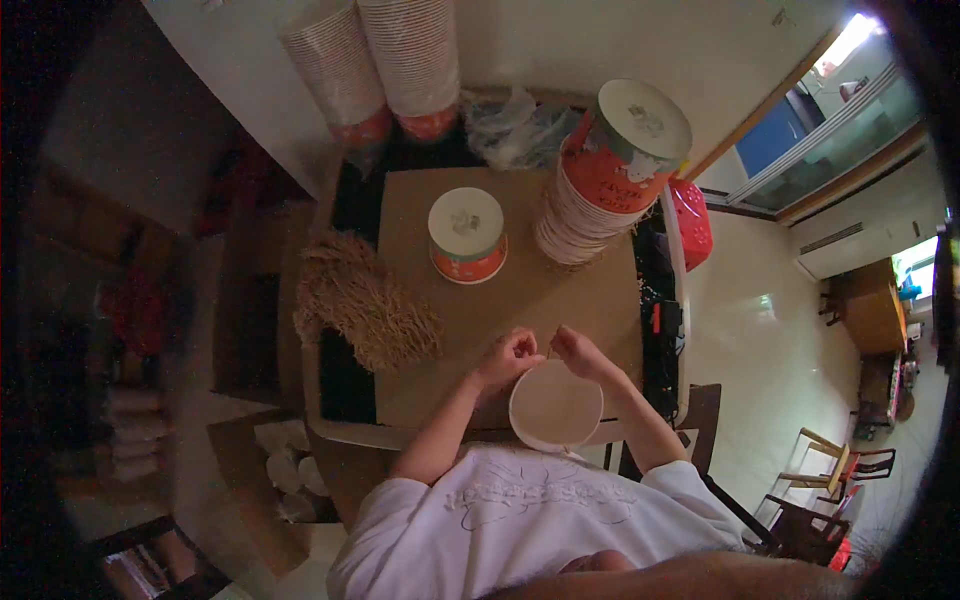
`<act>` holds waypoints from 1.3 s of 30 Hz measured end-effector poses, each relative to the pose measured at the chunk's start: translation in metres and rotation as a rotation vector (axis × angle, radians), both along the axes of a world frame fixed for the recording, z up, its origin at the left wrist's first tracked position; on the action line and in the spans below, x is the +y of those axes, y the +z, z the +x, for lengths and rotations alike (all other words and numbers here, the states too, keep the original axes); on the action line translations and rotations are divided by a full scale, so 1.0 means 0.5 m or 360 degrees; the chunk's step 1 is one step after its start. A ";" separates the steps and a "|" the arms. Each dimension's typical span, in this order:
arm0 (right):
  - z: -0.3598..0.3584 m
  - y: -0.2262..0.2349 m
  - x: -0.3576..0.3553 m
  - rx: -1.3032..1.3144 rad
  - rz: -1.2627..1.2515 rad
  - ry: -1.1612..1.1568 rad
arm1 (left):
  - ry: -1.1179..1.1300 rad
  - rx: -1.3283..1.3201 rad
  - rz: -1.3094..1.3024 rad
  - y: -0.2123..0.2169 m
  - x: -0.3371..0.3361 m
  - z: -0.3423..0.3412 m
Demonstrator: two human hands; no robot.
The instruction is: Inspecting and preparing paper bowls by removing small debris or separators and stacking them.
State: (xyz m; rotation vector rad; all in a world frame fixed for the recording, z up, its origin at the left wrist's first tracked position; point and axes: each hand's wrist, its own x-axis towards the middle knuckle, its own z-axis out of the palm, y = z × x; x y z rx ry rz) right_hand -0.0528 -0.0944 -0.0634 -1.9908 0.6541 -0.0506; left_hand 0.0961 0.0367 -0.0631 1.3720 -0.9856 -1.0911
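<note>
A white paper bucket (557, 405) is close to my body at the near table edge, its open mouth facing up. My left hand (508, 360) is closed in a pinch at the bucket's far rim, on the left. My right hand (582, 354) pinches what looks like a thin cord at the same rim, just right of the left fingertips. What the left fingers hold is too small to make out. A heap of tan twisted cords (365, 300) lies on the left of the cardboard sheet (500, 305). Beyond my hands stands an upturned red-and-green paper bucket (467, 232).
At the back right stands a tall stack of upturned printed buckets (612, 170). Wrapped stacks of white paper buckets (410, 70) rise at the back left, beside crumpled clear plastic (525, 128). A red plastic basket (690, 222) is at the table's right edge. Wooden chairs (825, 470) stand farther right.
</note>
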 end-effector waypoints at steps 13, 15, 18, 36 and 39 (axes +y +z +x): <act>0.009 0.039 0.023 -0.0074 0.0197 0.0004 | -0.0264 -0.0659 -0.0214 0.032 -0.004 0.018; 0.007 0.023 0.023 -0.0048 0.0186 -0.0063 | -0.0252 -0.0667 -0.0182 0.029 -0.006 0.005; 0.007 0.022 0.024 -0.0015 0.0186 -0.0150 | -0.0129 -0.0733 -0.0231 0.024 -0.006 -0.007; 0.007 0.082 0.100 -0.0307 -0.0181 -0.0561 | 0.0220 0.1315 0.0481 -0.012 0.008 -0.020; 0.009 0.090 0.111 -0.0376 -0.0178 -0.0689 | 0.0232 0.1263 0.0490 0.007 0.010 -0.021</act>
